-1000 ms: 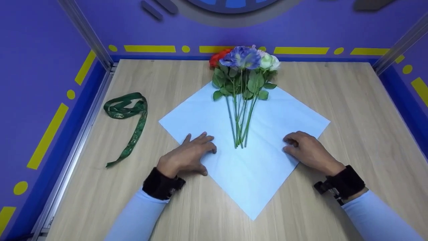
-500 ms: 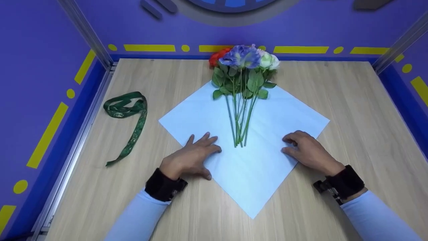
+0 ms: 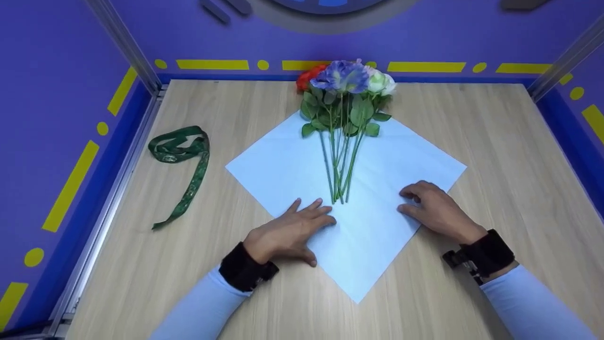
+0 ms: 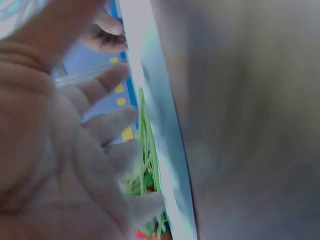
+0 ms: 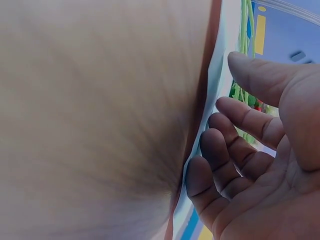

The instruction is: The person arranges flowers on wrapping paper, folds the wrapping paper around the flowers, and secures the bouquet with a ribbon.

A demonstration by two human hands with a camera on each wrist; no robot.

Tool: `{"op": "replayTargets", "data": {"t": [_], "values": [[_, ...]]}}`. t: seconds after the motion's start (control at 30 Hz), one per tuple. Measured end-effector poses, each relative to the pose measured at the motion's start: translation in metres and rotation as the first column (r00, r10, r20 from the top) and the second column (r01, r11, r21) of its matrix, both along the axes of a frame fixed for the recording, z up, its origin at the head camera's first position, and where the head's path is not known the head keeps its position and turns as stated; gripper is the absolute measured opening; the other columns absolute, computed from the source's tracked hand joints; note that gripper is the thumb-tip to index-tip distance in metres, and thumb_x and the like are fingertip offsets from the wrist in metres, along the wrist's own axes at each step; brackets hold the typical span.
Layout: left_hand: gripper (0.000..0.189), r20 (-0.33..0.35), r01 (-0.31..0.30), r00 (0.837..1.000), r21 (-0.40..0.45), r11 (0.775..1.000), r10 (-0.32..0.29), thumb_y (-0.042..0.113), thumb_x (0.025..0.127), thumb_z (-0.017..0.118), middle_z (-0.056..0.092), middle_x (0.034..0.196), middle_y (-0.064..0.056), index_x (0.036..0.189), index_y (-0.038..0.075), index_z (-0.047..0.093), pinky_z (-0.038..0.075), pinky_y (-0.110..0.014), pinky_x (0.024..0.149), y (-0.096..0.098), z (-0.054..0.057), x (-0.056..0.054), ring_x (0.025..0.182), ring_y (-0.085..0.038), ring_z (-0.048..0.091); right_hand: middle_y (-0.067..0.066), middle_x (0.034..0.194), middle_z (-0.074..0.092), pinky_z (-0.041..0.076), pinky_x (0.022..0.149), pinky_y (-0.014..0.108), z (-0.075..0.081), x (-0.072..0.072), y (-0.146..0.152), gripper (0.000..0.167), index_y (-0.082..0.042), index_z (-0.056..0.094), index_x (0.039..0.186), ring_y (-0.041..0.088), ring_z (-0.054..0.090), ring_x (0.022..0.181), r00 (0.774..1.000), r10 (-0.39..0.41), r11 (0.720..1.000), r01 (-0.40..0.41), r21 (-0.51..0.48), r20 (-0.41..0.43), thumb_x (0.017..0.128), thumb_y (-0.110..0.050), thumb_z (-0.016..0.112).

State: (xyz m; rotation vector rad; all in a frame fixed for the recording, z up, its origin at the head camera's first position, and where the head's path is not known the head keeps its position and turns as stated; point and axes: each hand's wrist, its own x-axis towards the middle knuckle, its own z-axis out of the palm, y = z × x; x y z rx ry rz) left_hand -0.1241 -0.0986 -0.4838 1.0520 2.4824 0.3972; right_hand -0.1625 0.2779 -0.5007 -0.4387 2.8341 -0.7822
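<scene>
A pale blue square sheet of wrapping paper (image 3: 368, 241) lies on the table with one corner toward me. On its far half rests a bunch of artificial flowers (image 3: 342, 80) in red, purple and white, the green stems (image 3: 337, 165) pointing at me. My left hand (image 3: 290, 236) is spread with fingers apart over the sheet's left front edge, just below the stem ends. In the left wrist view its palm (image 4: 55, 155) holds nothing. At the sheet's right front edge, my right hand (image 3: 436, 208) rests its loosely bent fingertips (image 5: 200, 175) on the paper, the thumb apart from them.
A green patterned ribbon (image 3: 191, 184) lies loosely coiled on the left of the wooden table (image 3: 141, 293). Purple panels with yellow marks (image 3: 212, 64) stand along the back and both sides. Each wrist wears a black strap (image 3: 488, 252) with a small camera.
My left hand has slid right and toward me along the sheet's edge, its fingers now near the stem ends. The right hand, flowers and ribbon have stayed in place.
</scene>
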Motion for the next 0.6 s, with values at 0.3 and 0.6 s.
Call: {"op": "replayTargets", "data": {"t": [0.3, 0.6], "values": [[0.088, 0.009, 0.001, 1.0, -0.01, 1.0, 0.0, 0.046, 0.087, 0.085, 0.03, 0.174, 0.001, 0.161, 0.022, 0.044, 0.011, -0.056, 0.132, 0.0007, -0.0038, -0.0028, 0.164, -0.021, 0.019, 0.012, 0.113, 0.068, 0.05, 0.088, 0.045, -0.0007, -0.0015, 0.0021, 0.032, -0.002, 0.072, 0.125, 0.028, 0.061, 0.104, 1.0, 0.004, 1.0, -0.004, -0.003, 0.006, 0.099, -0.021, 0.075], [0.057, -0.082, -0.008, 0.997, 0.071, 0.997, 0.014, 0.04, 0.099, 0.075, 0.054, 0.159, -0.003, 0.148, 0.016, 0.061, 0.03, -0.055, 0.127, 0.0, -0.0031, -0.005, 0.154, -0.023, 0.042, 0.011, 0.116, 0.067, 0.049, 0.091, 0.046, 0.0005, 0.0003, 0.002, 0.035, -0.005, 0.071, 0.127, 0.028, 0.059, 0.107, 1.0, 0.008, 1.0, -0.008, -0.02, 0.022, 0.099, -0.026, 0.076]]}}
